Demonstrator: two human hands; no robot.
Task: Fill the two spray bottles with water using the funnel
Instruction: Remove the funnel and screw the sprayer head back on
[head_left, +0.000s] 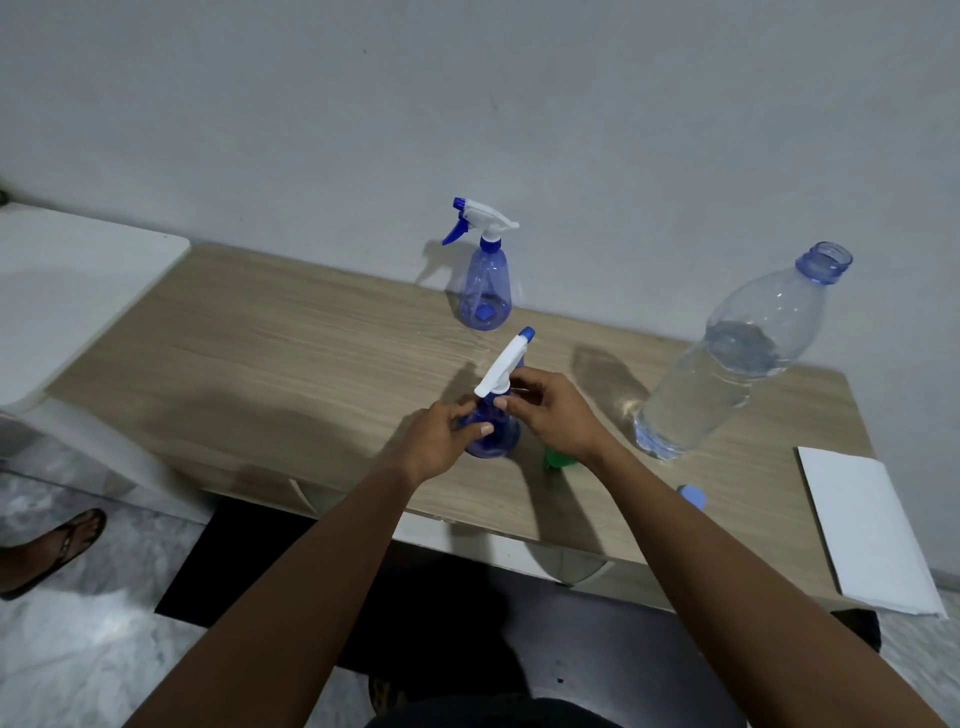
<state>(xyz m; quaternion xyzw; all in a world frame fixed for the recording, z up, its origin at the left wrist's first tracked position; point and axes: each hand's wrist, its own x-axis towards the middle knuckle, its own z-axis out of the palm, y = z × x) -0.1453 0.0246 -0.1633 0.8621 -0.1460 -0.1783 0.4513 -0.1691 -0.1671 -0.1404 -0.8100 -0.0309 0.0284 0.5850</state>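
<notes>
Head view, left hand (440, 439), right hand (553, 415) gripping spray bottle (500, 442), near table (260, 353) edge

Folded white paper (872, 525) lies on the wooden table's (234, 353) right end. A white plastic seat (78, 291) stands at its left, with a sandalled foot (52, 545) on the floor below.

The light tan wood-grain counter (260, 338) contrasts with a translucent blue plastic spray bottle (485, 291) and a second translucent blue spray bottle (493, 439), both with white trigger heads tipped in darker blue. The clear plastic water bottle (727, 364) has a blue-tinted neck; the small plastic funnel (558, 460) is green, the round bottle cap (692, 496) pale blue, the paper sheet (867, 530) white.
</notes>
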